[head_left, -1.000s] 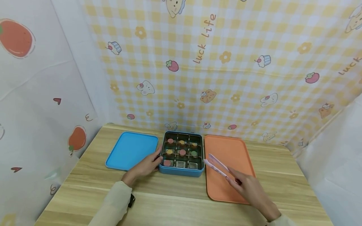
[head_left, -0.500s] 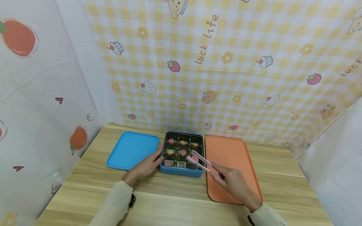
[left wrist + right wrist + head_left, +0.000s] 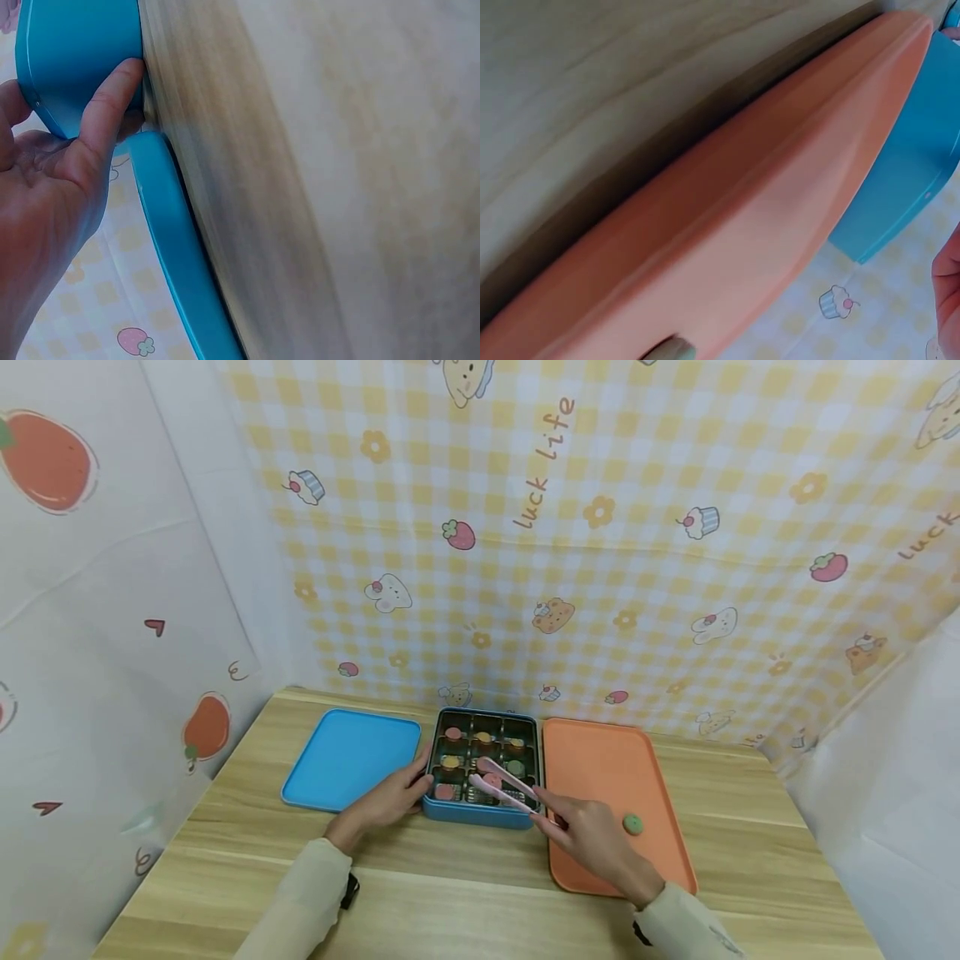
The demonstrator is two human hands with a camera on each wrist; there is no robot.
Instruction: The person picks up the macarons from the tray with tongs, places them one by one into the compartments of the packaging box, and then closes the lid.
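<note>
My left hand (image 3: 395,795) rests against the left side of a blue tin (image 3: 480,815), its finger laid along the wall in the left wrist view. The tin's clear insert has small compartments with pink, yellow and green macarons. Over the front row, my right hand (image 3: 592,837) holds pink tongs (image 3: 504,795). A pink macaron (image 3: 492,780) sits between the tong tips, above the front middle compartment. Behind it are another pink macaron (image 3: 483,763), partly covered by the tongs, and a green macaron (image 3: 515,768). One pink macaron (image 3: 445,792) lies in the front left compartment.
An orange tray (image 3: 600,752) stands right beside the tin, with a green macaron (image 3: 633,823) on it. To the left lies a flat blue lid (image 3: 352,760). Behind the wooden table (image 3: 450,877) hangs a yellow checked cloth (image 3: 637,568).
From the tray's left edge, the tongs have moved left over the tin's front row, carrying a pink macaron. The tray's green macaron has come into view. My left hand stays put.
</note>
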